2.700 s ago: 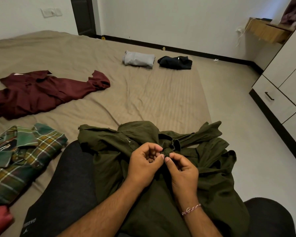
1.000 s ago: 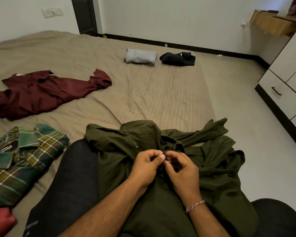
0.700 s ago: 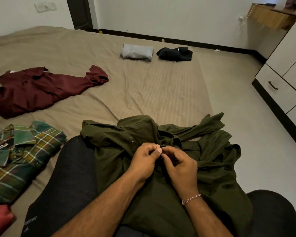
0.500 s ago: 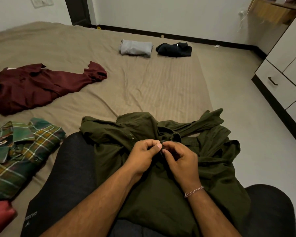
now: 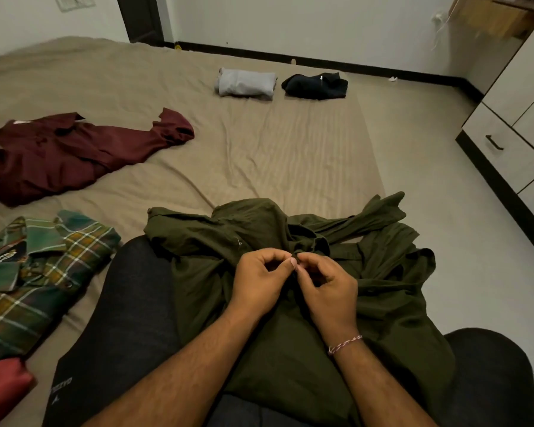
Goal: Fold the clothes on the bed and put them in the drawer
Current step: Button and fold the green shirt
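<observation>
Head view: fingertips of both hands meet at one small spot on the olive shirt [image 5: 259,349], just below its collar. Left hand [image 5: 259,282] has thumb and forefinger curled in, pinching the placket edge; right hand [image 5: 327,288] mirrors it, fingers curled, pinching the opposite edge. Prob. a button, too small to confirm.

Change vs 2.7 s ago: little. Both pinches stayed at the same collar spot, hands drew slightly closer together, knuckles dropped a touch. Camera tilted down a bit. Shirt bulk hasn't shifted. Reads as button fastening in progress, folding proper not begun on this item.

Olive shirt: lies across the person's lap at near centre, body draped toward near edge, collar bunched, one sleeve thrown out to the right, other shoulder crumpled to the left. Thin, limp fabric, heavily creased.

Outward: plaid shirt [image 5: 34,278] near left on bed [image 5: 290,155], partly folded. Maroon shirt [image 5: 74,152] farther left, spread loose. Red cloth [image 5: 0,392] at near-left corner. Far centre: grey folded item [image 5: 245,83] and dark folded item [image 5: 315,86], side by side, apart. Drawer [image 5: 503,149] at right, closed.
</observation>
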Motion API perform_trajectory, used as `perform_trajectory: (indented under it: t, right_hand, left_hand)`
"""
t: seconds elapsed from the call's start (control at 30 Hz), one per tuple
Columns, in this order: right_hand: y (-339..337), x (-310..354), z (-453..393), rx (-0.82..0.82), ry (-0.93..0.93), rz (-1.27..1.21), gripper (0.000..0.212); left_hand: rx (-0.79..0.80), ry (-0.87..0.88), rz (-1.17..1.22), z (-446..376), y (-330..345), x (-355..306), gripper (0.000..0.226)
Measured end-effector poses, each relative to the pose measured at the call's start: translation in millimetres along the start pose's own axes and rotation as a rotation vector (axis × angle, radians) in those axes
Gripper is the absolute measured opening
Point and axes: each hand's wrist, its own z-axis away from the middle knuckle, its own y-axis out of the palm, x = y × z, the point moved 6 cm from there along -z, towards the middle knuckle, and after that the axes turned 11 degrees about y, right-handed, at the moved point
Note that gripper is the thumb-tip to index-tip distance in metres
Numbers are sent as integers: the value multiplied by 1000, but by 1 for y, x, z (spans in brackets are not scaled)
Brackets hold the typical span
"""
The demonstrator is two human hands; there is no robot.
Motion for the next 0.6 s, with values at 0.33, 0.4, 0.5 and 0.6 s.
perform_trajectory:
  t: [0.33, 0.4, 0.5, 0.6]
  right_hand:
    - [7, 6, 8, 53, -174, 238, 24]
    - [8, 9, 10, 50, -190, 243, 25]
    - [5, 10, 8, 51, -191, 214, 23]
    - [2, 9, 6, 34, -199, 205, 20]
  left_hand:
    - [123, -86, -95, -8, -1, -1, 17]
    - [140, -126, -44, -9, -1, 0, 19]
    - [194, -145, 21, -13, -1, 2, 22]
    - [176, -192, 105, -12, 1, 3, 20]
